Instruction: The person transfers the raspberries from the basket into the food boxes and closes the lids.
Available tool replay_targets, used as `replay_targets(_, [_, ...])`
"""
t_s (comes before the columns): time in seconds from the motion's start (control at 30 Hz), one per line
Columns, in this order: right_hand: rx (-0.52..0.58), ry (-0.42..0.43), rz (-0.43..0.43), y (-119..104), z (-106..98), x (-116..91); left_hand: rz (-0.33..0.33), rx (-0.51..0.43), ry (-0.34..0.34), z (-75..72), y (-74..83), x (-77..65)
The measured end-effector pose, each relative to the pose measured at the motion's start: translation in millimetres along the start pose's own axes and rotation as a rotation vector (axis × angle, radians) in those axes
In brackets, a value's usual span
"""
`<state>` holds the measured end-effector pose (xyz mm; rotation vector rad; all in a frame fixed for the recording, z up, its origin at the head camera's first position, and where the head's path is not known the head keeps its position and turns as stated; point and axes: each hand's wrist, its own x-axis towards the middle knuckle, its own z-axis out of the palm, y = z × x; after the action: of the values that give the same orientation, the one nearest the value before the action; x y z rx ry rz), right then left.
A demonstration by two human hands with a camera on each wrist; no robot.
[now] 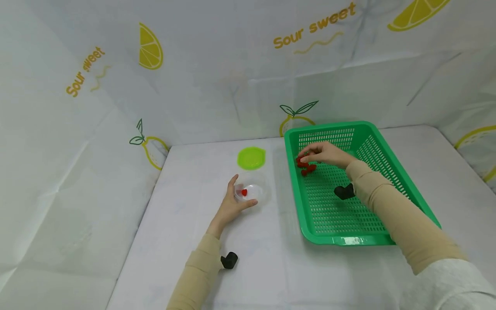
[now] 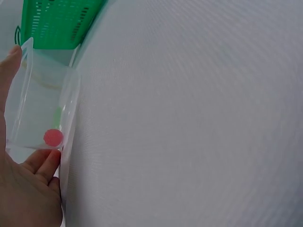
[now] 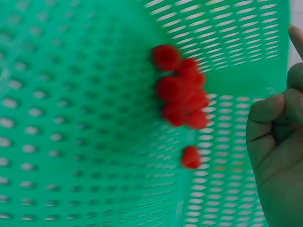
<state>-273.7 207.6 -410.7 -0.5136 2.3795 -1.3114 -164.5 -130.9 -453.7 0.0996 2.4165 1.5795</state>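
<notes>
My left hand [image 1: 228, 207] holds a clear plastic tub [image 1: 258, 192], thumb and fingers spread round its side. Inside the tub lies one red raspberry [image 1: 244, 192], low against the wall near my fingers in the left wrist view. My right hand [image 1: 326, 154] is over the far left corner of a green plastic basket [image 1: 298, 202], above a cluster of raspberries [image 3: 182, 94]. In the right wrist view its thumb and fingers are bent together, with no red showing between them; I cannot tell whether a berry is hidden there.
A bright green lid [image 1: 251, 158] lies just behind the tub. One raspberry [image 3: 191, 157] sits apart from the cluster in the basket. The white table [image 1: 255, 267] meets a cloth backdrop [image 1: 217, 86] printed with lemons.
</notes>
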Motion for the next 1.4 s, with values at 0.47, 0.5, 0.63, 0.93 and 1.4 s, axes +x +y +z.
replay_targets(0.47, [-0.254,-0.032,0.044,39.3,13.1,4.7,-0.002,0.021,0.014,8.4,-33.7,21.0])
replay_targets(0.5, [-0.262,-0.033,0.044,41.0,14.1,4.7,-0.002,0.024,0.021,9.2,-33.7,21.1])
replay_targets(0.63, [-0.277,-0.043,0.05,43.6,17.9,5.4,-0.008,0.039,0.042,11.0,-33.7,20.9])
replay_targets(0.93, [-0.301,-0.041,0.047,42.3,19.1,8.3,0.022,0.032,0.052,11.0,-27.3,20.9])
replay_targets(1.4, [-0.313,-0.082,0.019,40.6,18.0,12.3,0.016,-0.043,-0.004,4.1,-0.2,7.6])
